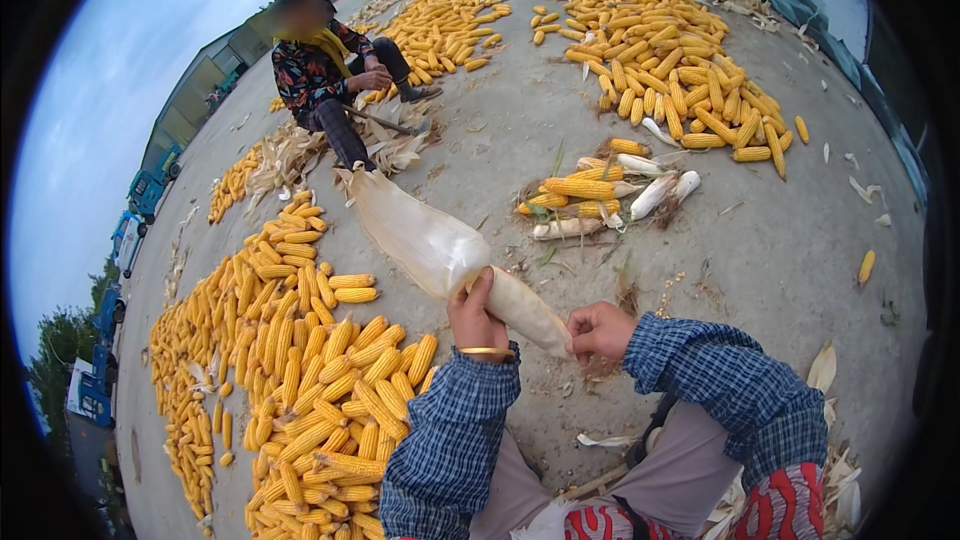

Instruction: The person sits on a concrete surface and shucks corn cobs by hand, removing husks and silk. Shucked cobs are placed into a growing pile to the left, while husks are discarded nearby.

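Observation:
My left hand (477, 321) grips a husk-covered ear of corn (531, 309) near its thicker end, thumb on top. From that end a broad pale husk leaf (420, 236) is folded back and stretches away from me. The far tip of the ear, pointing right, is pinched between the thumb and fingers of my right hand (602, 331). No yellow kernels show on this ear; the husk hides them. Close by my left forearm lies a large heap of bare yellow corn ears (330, 405) on the concrete ground (465, 142).
Ahead lies a small pile of mixed ears (581, 189), some bare, some in white husk. A bigger corn heap (667, 67) spreads at the back right. Another person (322, 60) sits at the upper left beside loose husks (296, 157). Blue vehicles (146, 195) stand along the left.

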### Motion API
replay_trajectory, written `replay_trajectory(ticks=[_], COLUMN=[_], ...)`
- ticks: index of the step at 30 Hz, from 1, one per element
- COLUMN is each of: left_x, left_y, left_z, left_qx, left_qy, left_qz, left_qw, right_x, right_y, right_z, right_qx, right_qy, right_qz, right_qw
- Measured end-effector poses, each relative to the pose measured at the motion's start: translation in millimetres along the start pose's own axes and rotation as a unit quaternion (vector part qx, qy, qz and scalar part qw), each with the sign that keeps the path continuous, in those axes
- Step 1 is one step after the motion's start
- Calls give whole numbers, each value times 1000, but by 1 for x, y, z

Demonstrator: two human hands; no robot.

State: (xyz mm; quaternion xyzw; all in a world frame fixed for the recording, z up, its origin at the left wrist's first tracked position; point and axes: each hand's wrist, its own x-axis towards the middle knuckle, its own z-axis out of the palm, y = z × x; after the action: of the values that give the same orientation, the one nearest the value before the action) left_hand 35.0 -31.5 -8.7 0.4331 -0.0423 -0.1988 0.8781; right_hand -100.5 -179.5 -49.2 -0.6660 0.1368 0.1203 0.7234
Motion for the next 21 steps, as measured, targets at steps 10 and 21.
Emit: replay_trajectory(ticks=[10,21], left_x=[2,0], left_y=[-1,-5], left_z=[0,0], left_qx=[-6,-19], left_qy=[3,18], left_qz=[19,-19], left_qw=[1000,999], right_x=[-1,-8], right_y=[0,-8], right_z=[-1,6], right_qx=[27,-178], right_qy=[-12,17], right_qz=[15,43], right_qw=[999,983])
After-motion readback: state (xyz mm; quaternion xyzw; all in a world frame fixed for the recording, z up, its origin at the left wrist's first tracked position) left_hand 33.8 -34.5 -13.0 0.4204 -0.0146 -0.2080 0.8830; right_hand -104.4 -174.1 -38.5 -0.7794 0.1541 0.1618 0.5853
